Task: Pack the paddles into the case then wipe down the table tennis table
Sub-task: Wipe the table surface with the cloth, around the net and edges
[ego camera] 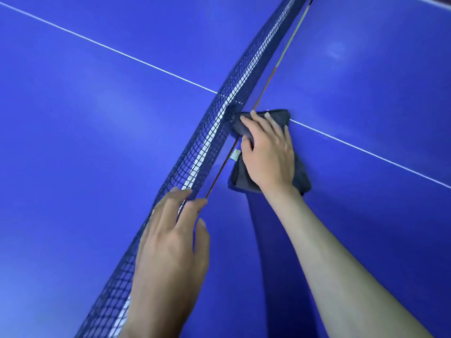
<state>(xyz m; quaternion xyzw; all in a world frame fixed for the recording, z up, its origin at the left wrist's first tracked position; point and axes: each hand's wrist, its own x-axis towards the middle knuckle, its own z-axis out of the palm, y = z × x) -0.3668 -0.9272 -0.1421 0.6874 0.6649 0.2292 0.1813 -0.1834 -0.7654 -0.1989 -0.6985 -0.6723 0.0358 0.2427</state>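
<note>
Counted in the head view: one table tennis table [97, 142], blue, crossed by one white centre line [366, 152]. One net [210, 132] is strung across it. One dark grey cloth [244, 176] is noted, bearing one small white tag [236, 154]. Two hands are seen: one left hand [168, 245] and one right hand [268, 152]. No paddles or case are counted.

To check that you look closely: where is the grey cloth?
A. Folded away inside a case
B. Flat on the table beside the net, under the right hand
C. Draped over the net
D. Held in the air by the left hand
B: the right hand presses the grey cloth flat on the blue table beside the net; the left hand touches only the net.
</note>
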